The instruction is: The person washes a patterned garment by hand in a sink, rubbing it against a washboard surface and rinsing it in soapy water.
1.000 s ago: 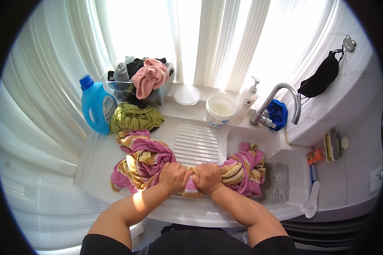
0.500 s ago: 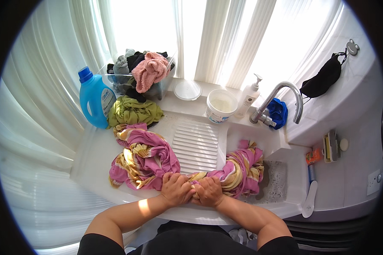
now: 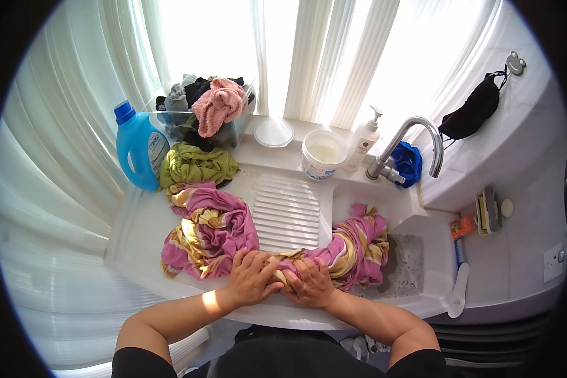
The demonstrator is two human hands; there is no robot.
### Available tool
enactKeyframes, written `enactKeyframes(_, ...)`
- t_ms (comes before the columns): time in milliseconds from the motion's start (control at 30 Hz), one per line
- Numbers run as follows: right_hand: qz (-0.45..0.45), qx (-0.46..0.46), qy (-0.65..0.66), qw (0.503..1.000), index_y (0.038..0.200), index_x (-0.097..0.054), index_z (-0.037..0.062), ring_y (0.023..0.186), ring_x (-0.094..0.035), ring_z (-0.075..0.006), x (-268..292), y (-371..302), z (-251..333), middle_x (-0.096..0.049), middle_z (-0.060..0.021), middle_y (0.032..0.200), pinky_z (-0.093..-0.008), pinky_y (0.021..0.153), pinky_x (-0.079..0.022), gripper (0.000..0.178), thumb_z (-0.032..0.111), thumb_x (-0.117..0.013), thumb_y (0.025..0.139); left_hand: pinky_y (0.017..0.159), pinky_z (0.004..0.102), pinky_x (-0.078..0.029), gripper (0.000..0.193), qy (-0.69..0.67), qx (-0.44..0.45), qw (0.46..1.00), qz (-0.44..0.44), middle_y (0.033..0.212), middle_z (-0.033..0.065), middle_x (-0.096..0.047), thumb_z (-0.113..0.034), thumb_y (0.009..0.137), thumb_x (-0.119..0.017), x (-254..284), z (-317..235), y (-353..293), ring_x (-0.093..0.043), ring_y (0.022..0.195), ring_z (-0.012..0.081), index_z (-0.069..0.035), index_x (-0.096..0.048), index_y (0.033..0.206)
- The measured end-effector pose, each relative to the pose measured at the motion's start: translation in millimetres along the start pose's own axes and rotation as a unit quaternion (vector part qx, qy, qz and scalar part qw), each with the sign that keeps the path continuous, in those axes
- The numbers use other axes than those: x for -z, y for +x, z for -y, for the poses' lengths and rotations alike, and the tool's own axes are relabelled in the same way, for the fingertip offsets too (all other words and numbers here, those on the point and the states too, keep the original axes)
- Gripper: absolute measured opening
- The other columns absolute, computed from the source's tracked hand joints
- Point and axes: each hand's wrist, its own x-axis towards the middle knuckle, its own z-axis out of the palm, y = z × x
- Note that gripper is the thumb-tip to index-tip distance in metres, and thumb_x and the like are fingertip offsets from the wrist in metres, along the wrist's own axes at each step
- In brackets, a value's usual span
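Note:
A long pink and yellow patterned cloth (image 3: 232, 222) stretches across the washboard sink (image 3: 142, 258). Its left part lies heaped on the flat side, and the twisted right part hangs over into the basin. At the sink's front edge my left hand (image 3: 252, 278) holds the narrow middle of the cloth, fingers bent loosely over it. Close beside it on the right, my right hand (image 3: 310, 285) grips the same stretch, thumb toward the other hand. The ribbed washboard (image 3: 286, 214) lies just beyond both hands.
Behind the cloth are a green garment (image 3: 198, 165), a blue detergent bottle (image 3: 138, 148) and a clear bin (image 3: 233, 129) of clothes. A white tub (image 3: 323, 156), pump bottle (image 3: 362, 143) and curved faucet (image 3: 416, 126) line the back. A white brush (image 3: 458, 293) lies at the right.
My hands have loosened from a tight, twisting grip, and their fingers are spread more along the cloth. The left hand has shifted slightly left. The view has tilted a little.

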Motion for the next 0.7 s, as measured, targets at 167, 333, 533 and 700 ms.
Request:
enactKeyframes(167, 0.214, -0.325, 0.077, 0.918, 0.113, -0.063, 0.0061, 0.103, -0.058, -0.0314, -53.8, 87.4, -67.8, -0.061, -0.0158, 0.108, -0.0520, 0.087, -0.043, 0.043, 0.038, -0.061, 0.084, 0.077, 0.0444, -0.042, 0.032, 0.104, 0.217, 0.968, 0.070, 0.087, 0.0072, -0.068, -0.034, 0.092, -0.056, -81.1, 65.3, 90.6, -0.061, 0.087, 0.0258, -0.009, -0.069, 0.078)
enactKeyframes(333, 0.136, -0.341, -0.008, 0.930, 0.113, -0.059, 0.0027, 0.110, -0.055, -0.0375, -77.0, 89.5, -77.4, -0.058, -0.0198, 0.121, -0.0510, 0.088, -0.042, 0.043, 0.035, -0.062, 0.085, 0.085, 0.0498, -0.044, 0.028, 0.089, 0.171, 0.981, -0.012, 0.086, 0.0060, -0.070, -0.031, 0.095, -0.054, -97.3, 89.5, 109.3, -0.064, 0.087, 0.0286, -0.012, -0.072, 0.084)
enactKeyframes(533, 0.028, -0.039, 0.033, 0.998, 0.115, -0.062, 0.0092, 0.101, -0.056, -0.0287, 9.2, 17.4, 0.1, -0.058, -0.0111, 0.113, -0.0503, 0.088, -0.038, 0.056, 0.047, -0.070, 0.075, 0.104, 0.0518, -0.030, 0.031, -0.033, 0.028, 0.999, -0.009, 0.096, 0.0070, -0.064, -0.042, 0.090, -0.060, 1.9, -3.9, 23.8, -0.058, 0.099, 0.0281, -0.011, -0.064, 0.094)
enactKeyframes(700, 0.115, -0.228, 0.125, 0.959, 0.089, -0.061, 0.0078, 0.080, -0.063, -0.0347, -49.3, 63.0, -44.8, -0.065, -0.0120, 0.088, -0.0462, 0.076, -0.047, 0.027, 0.034, -0.060, 0.083, 0.068, 0.0449, -0.040, 0.035, 0.017, 0.159, 0.987, 0.021, 0.070, 0.0079, -0.065, -0.027, 0.099, -0.044, -57.2, 39.2, 69.5, -0.061, 0.068, 0.0293, -0.012, -0.062, 0.073)
